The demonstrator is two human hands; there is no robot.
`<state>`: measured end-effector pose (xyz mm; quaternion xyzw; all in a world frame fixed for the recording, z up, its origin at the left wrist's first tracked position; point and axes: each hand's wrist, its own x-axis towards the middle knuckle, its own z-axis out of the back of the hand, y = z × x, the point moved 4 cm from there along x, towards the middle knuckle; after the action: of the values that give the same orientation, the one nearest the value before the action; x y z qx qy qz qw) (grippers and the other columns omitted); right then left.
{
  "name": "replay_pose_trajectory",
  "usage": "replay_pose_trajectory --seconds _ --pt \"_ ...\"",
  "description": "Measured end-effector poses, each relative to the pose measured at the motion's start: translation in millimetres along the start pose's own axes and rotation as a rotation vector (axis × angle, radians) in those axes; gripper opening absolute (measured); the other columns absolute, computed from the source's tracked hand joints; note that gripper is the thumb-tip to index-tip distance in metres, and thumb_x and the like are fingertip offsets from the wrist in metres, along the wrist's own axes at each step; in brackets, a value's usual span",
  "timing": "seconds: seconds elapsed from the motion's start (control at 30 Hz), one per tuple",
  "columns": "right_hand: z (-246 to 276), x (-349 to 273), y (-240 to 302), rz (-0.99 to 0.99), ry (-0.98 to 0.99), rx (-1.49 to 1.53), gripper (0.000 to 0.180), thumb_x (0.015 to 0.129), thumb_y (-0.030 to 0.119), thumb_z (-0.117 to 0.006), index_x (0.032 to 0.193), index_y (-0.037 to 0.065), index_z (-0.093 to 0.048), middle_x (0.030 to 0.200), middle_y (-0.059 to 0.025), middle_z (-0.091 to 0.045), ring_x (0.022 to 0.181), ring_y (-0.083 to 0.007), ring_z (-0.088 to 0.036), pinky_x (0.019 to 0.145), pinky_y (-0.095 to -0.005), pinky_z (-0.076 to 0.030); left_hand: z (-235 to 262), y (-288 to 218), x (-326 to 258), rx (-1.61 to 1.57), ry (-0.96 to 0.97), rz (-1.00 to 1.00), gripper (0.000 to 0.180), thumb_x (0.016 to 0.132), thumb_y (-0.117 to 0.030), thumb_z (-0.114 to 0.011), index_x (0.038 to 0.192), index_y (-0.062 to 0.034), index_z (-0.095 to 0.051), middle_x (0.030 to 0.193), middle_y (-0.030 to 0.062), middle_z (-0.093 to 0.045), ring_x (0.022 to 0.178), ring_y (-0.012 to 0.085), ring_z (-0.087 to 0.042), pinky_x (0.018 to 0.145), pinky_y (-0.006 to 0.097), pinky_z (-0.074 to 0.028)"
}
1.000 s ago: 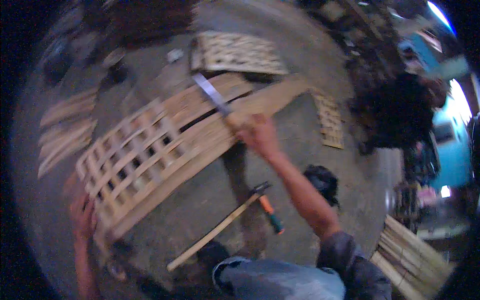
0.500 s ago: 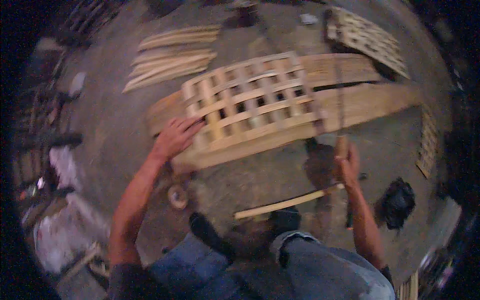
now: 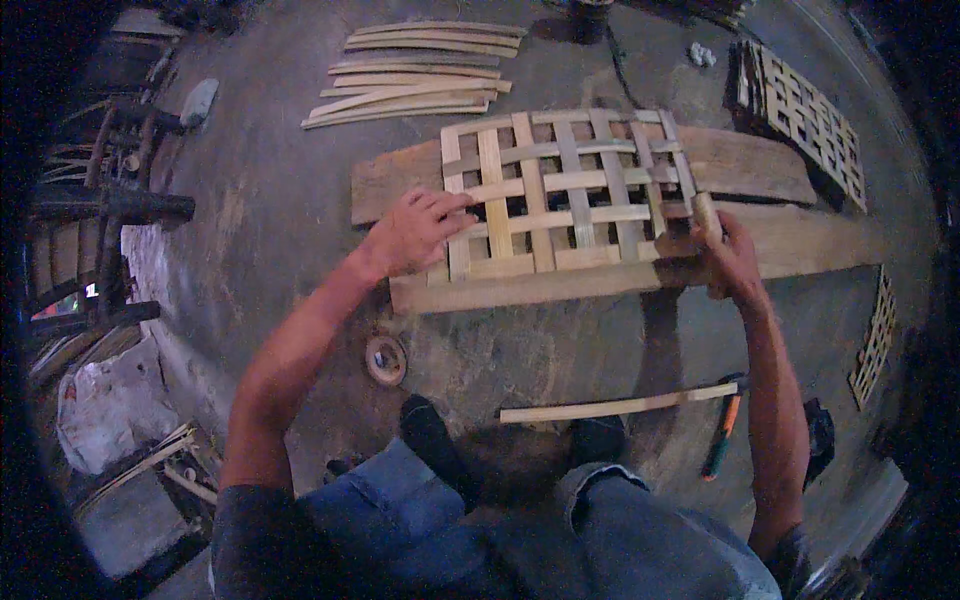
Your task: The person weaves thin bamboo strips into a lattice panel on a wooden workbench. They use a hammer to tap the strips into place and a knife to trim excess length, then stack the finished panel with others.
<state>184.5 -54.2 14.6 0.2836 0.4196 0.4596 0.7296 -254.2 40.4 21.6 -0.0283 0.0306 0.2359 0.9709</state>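
A woven lattice panel (image 3: 540, 187) of pale, flat strips, bamboo-like, lies across two wooden planks (image 3: 600, 285) on the floor in front of me. My left hand (image 3: 415, 235) rests on its left edge, fingers stretched over the strips. At the panel's right edge, my right hand (image 3: 735, 255) is closed around the wooden handle of a knife (image 3: 707, 215). The handle tilts up and left; its blade is hard to make out against the panel. Near my feet lies a loose pale strip (image 3: 610, 405).
Several loose strips (image 3: 420, 75) lie at the far left. A stack of woven panels (image 3: 810, 125) is at the far right, another lattice piece (image 3: 875, 340) at the right. A tape roll (image 3: 385, 358) and an orange-handled tool (image 3: 725, 435) lie nearer. A white sack (image 3: 115, 405) is at the left.
My right hand with the knife has come up to the panel's right edge; the long dark blade stood out earlier. My left hand stays on the panel's left edge. The view has shifted.
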Motion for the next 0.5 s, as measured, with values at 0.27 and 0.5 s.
replay_pose_trajectory --seconds 0.27,0.5 --pt "2.7 0.5 22.2 -0.066 -0.035 0.157 0.052 0.086 0.033 -0.067 0.123 -0.003 -0.057 0.105 -0.0101 -0.065 0.096 -0.0181 -0.059 0.085 -0.0346 -0.048 11.0 9.8 5.5 -0.074 -0.031 -0.025 0.052 0.069 -0.012 -0.067 0.12 -0.014 -0.058 0.134 0.0062 -0.05 0.124 0.0257 -0.047 0.104 0.043 -0.038" --pt "72.3 1.4 62.2 -0.035 -0.031 0.182 0.048 0.089 0.038 -0.063 0.118 0.0 -0.06 0.108 -0.0096 -0.064 0.096 -0.018 -0.058 0.086 -0.0332 -0.046 65.9 24.9 -0.7 -0.136 -0.6 -0.093 0.035 0.072 -0.013 -0.07 0.107 -0.0108 -0.063 0.117 0.0094 -0.061 0.108 0.0307 -0.059 0.09 0.043 -0.048"
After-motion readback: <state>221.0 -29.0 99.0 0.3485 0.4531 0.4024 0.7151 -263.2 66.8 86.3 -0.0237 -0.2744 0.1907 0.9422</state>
